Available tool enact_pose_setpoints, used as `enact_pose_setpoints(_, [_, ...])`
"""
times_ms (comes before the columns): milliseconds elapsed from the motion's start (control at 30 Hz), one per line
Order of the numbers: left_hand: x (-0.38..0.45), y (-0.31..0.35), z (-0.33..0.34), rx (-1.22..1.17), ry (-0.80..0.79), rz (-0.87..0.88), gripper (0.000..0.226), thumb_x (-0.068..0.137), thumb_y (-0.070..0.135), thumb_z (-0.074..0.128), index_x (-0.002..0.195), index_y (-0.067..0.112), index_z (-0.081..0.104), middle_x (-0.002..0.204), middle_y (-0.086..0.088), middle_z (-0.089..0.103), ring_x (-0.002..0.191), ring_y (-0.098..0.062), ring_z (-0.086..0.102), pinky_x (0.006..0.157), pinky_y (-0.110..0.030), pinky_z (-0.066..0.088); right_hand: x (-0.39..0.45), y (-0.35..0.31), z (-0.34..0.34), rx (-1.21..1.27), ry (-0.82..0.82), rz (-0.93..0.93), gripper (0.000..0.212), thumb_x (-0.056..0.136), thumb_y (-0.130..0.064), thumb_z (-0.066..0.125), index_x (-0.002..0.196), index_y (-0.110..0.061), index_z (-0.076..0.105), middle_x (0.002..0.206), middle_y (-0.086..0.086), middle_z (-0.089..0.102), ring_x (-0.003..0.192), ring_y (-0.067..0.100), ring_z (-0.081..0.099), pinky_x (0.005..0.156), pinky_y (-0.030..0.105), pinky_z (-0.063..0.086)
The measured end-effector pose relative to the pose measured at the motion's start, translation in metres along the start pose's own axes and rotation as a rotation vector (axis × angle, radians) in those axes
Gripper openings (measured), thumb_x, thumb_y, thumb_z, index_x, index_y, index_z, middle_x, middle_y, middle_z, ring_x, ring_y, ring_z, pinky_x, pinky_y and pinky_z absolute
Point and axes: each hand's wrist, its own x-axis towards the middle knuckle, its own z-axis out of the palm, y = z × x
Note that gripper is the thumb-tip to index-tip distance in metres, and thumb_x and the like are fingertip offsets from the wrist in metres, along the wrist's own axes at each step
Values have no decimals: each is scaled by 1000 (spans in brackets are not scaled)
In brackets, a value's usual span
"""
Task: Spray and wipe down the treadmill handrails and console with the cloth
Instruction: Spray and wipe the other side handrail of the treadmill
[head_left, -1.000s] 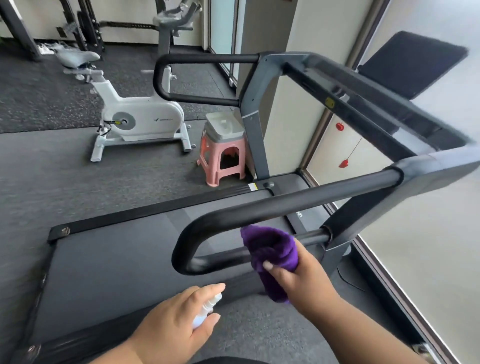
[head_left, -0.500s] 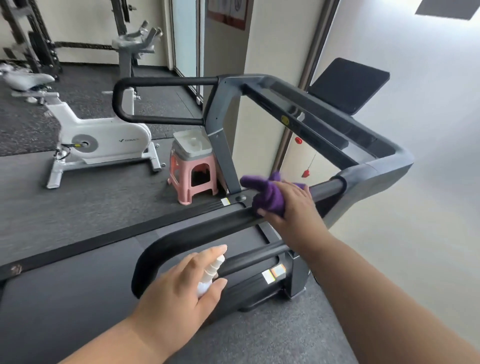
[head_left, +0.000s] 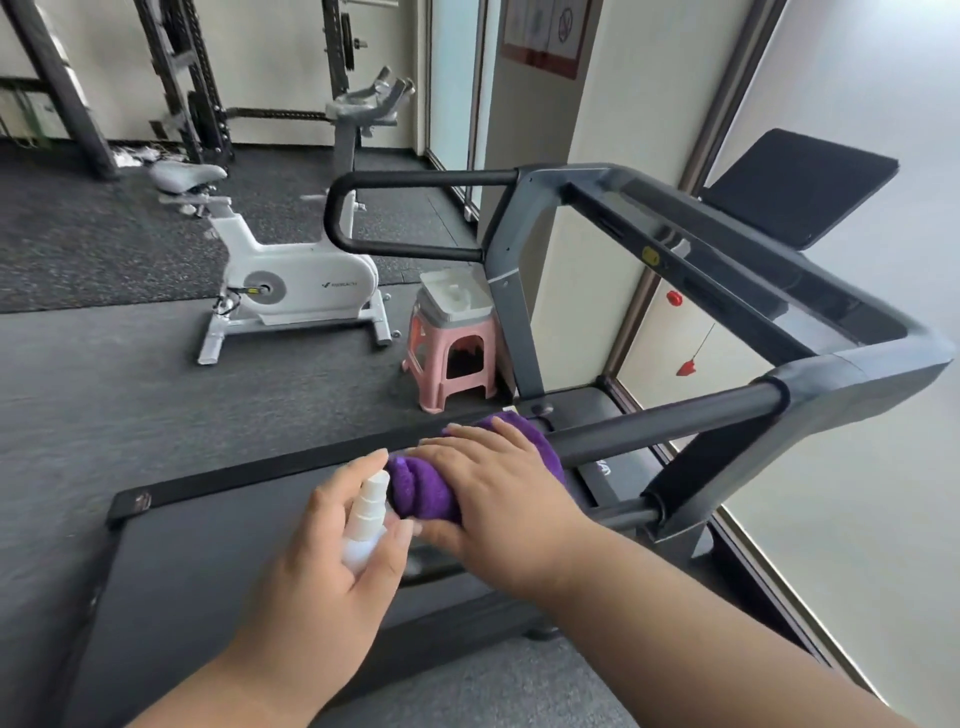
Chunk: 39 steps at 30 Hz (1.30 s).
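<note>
My right hand (head_left: 498, 488) wraps a bunched purple cloth (head_left: 423, 491) over the near handrail (head_left: 670, 418) of the treadmill (head_left: 857, 384), fingers curled across the top of the fabric and thumb tucked under its near edge. Just to its left, my left hand (head_left: 332, 566) grips a small white spray bottle (head_left: 366, 519), forefinger raised beside the nozzle, thumb against the bottle's right side; the nozzle sits almost against the cloth. The cloth covers the rail near its looped end, which my hands hide. The rail's lower return bar (head_left: 621, 514) runs beneath my right wrist back to the upright.

Past my hands lies the dark running belt (head_left: 208, 545), and across it the far handrail (head_left: 415, 179) loops out from the grey upright (head_left: 511, 291). The console (head_left: 727, 254) spans the two uprights at right, with a black panel (head_left: 800, 187) rising beyond it. A red safety clip (head_left: 687, 368) hangs on a cord below the console, in front of the pale wall.

On the far side of the treadmill a pink stool (head_left: 452, 358) carrying a white container (head_left: 456, 293) stands hard by the upright. Left of it is a white exercise bike (head_left: 291, 280) on the grey floor (head_left: 104, 389), with dark rack frames (head_left: 197, 78) against the far wall.
</note>
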Motion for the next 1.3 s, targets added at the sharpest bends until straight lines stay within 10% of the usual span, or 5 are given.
enact_pose_setpoints(333, [-5, -21, -19, -69, -42, -84, 55, 77, 51, 58, 121, 74, 35, 116, 44, 53, 106, 27, 47, 79, 8, 32, 5, -22, 12, -87, -48, -44, 72, 83, -75, 43, 141, -33, 50, 147, -10, 50, 142, 19, 35, 120, 39, 16])
enact_pose_setpoints(600, [11, -5, -10, -42, -199, -14, 47, 83, 55, 50, 118, 77, 27, 112, 53, 44, 95, 23, 52, 68, 1, 39, -21, 34, -15, -143, -15, 173, 78, 80, -76, 54, 147, -38, 41, 151, -15, 43, 144, 12, 29, 115, 17, -7])
enact_pose_setpoints(833, [5, -12, -13, -47, -201, -13, 44, 80, 67, 42, 120, 75, 27, 106, 35, 57, 96, 13, 55, 71, -5, 37, -29, 45, -10, -151, 5, 268, 70, 86, -72, 50, 148, -41, 39, 153, -16, 39, 149, 16, 20, 121, 46, 11])
enact_pose_setpoints(1300, [-15, -58, -33, -107, -74, -206, 46, 77, 63, 51, 119, 72, 35, 113, 14, 68, 96, 9, 60, 71, -11, 42, 20, -62, 58, -415, -53, -41, 55, 70, -61, 71, 116, -33, 63, 115, -14, 61, 124, 23, 46, 114, 46, 11])
